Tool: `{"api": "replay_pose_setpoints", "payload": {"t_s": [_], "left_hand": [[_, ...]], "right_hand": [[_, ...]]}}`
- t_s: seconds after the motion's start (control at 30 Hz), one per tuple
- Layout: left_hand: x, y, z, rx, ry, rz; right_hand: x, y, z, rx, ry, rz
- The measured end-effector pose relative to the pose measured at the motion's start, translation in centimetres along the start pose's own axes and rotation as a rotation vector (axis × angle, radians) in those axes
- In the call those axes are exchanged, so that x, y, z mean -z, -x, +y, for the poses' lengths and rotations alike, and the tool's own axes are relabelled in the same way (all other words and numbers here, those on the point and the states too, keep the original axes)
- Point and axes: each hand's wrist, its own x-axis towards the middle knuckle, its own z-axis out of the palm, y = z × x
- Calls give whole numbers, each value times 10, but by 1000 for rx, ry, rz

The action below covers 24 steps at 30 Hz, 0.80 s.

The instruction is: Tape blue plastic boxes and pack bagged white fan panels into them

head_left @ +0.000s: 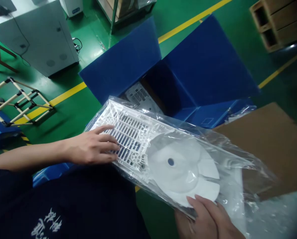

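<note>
A long white plastic panel (138,132) in a clear plastic bag (238,146) is held at a slant in front of my body. It has a slotted grille at its left end and a large round recess with a small hole towards the right. My left hand (92,146) clasps the grille end, its fingers laid over the slots and its thumb hidden. At the near edge, by the round recess, my right hand (208,215) grips the panel through the bag. Part of that hand is cut off by the frame.
Beyond the panel stands an open blue box (208,66) with raised flaps; another white slotted part (142,98) lies inside. Brown cardboard (270,142) is at the right. A grey cabinet (44,39), a tube frame (21,99) and a wooden pallet (280,23) stand on the green floor.
</note>
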Motion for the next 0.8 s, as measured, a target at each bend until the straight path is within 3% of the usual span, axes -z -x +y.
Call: {"api": "replay_pose_setpoints", "payload": {"t_s": [0.17, 0.33, 0.4, 0.5, 0.6, 0.67, 0.8], "left_hand": [[-6, -9, -3, 62, -205, -51], [-34, -47, -36, 150, -465, -184], [-42, -71, -59, 178, -484, -284], [-46, -109, -94, 283, -465, -512], [-47, -145, -118, 427, -492, -698], [-51, -167, -125, 467, -535, -786], [-67, -206, -134, 438, -620, -906]], "right_hand": [[-23, 4, -4, -126, -2, -58], [-95, 34, 5, -267, -103, -128], [-134, 45, 6, -399, -218, -238], [-192, 46, 3, -630, -406, -528], [-239, 33, 3, -722, -563, -813], [-262, 26, 7, -713, -651, -881], [-289, 27, 21, -706, -785, -894]]}}
